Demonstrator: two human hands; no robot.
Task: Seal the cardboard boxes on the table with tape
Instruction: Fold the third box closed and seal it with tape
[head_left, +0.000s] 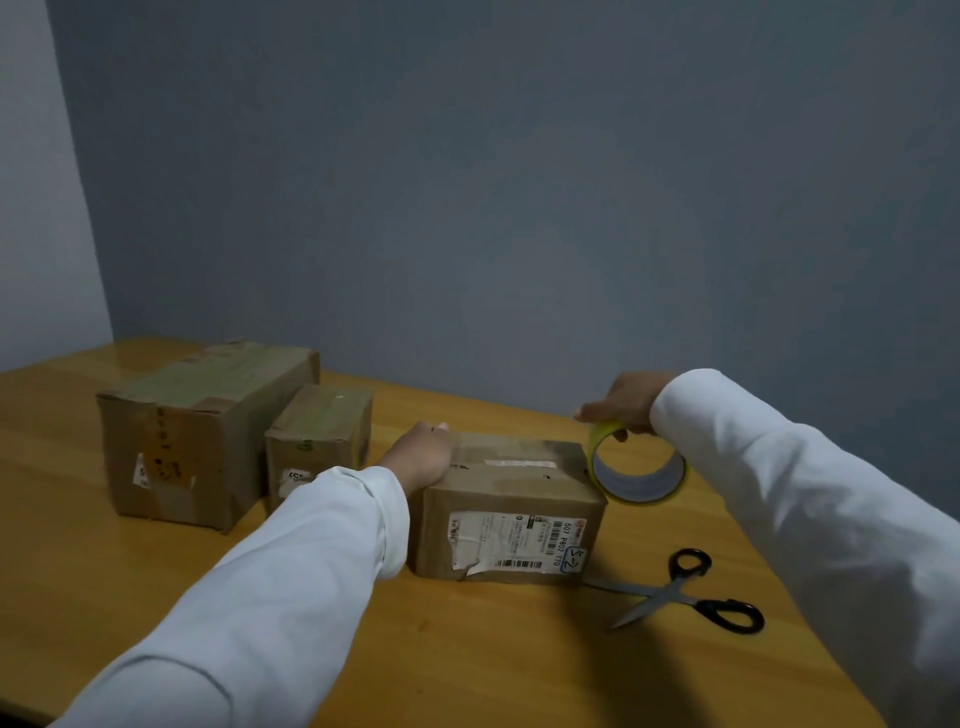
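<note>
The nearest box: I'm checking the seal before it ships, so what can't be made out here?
- Head view: the nearest box has its top left end hidden under the left hand.
- Its label print is too small to read fully.
- The right hand covers part of the tape roll; any tape stretched between roll and box is blurred.

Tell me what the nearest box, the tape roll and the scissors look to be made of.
Nearest box: brown cardboard, matte, with scuffed corners and torn paper labels.
Tape roll: glossy yellowish plastic film, wound in a ring; its inner core looks pale, perhaps card.
Scissors: dull grey blades, likely steel; black handle loops with a soft sheen, probably plastic.
</note>
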